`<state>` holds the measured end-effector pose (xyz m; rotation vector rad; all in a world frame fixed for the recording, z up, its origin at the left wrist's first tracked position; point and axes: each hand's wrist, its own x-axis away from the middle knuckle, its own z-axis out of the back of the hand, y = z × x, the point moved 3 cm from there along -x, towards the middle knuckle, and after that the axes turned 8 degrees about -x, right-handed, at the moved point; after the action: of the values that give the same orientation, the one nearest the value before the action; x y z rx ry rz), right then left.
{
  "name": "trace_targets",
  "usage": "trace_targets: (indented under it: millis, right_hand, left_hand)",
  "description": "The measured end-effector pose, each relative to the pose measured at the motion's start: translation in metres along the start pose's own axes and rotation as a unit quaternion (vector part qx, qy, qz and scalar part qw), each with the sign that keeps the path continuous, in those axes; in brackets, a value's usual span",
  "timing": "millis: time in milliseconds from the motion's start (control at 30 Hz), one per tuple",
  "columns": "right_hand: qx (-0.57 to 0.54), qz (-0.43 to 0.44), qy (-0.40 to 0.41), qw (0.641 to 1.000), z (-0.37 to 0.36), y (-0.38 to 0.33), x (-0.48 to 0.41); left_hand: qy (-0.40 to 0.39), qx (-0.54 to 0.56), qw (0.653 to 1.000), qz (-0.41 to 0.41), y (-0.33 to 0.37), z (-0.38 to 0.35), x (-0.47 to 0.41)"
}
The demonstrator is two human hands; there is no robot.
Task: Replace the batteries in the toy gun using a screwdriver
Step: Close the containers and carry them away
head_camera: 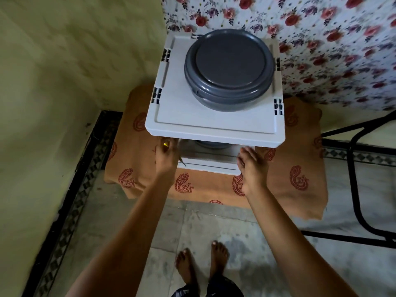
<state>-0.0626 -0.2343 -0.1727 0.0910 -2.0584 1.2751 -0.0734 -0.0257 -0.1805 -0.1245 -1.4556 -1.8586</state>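
Note:
My left hand (166,157) grips a screwdriver (182,162): its yellow handle shows at the top of the hand and the thin metal shaft points down to the right. My right hand (250,166) reaches toward the front of a white plastic drawer unit (214,125), fingers straight and touching the drawer front (211,166). Both hands sit just below the unit's top edge. No toy gun or batteries are in view.
A grey round lidded container (229,69) stands on top of the drawer unit. The unit stands on an orange paisley cloth (192,185). A yellow wall is at left, a floral curtain (321,39) behind, a black metal frame (360,189) at right. My bare feet (201,264) stand on the floor.

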Motion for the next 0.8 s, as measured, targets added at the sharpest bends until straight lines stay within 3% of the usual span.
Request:
trace_targets:
  millis: [133,333,467,567,667,733,800]
  right_hand:
    - [0.051,-0.012,-0.02,0.998,0.017,0.012,0.046]
    - [0.113,0.028,-0.134,0.984,-0.012,0.001,0.105]
    - [0.175,0.187,-0.207,0.944,-0.047,-0.037,0.124]
    - [0.243,0.356,-0.212,0.877,-0.069,-0.069,0.127]
    - [0.382,0.51,-0.155,0.755,-0.085,-0.09,0.11]
    - [0.498,0.529,-0.125,0.676,-0.094,-0.097,0.092]
    - [0.576,0.505,-0.116,0.633,-0.098,-0.099,0.077]
  left_hand:
    - [0.094,-0.211,0.968,-0.102,-0.009,0.034,0.043]
    - [0.244,-0.099,0.947,-0.182,0.012,0.116,0.093]
    - [0.295,-0.06,0.907,-0.295,0.058,0.131,0.109]
    - [0.266,-0.063,0.891,-0.362,0.094,0.112,0.1]
    - [0.242,-0.121,0.871,-0.409,0.122,0.084,0.083]
    - [0.201,-0.167,0.865,-0.428,0.135,0.062,0.069]
    - [0.143,-0.227,0.861,-0.431,0.139,0.042,0.056]
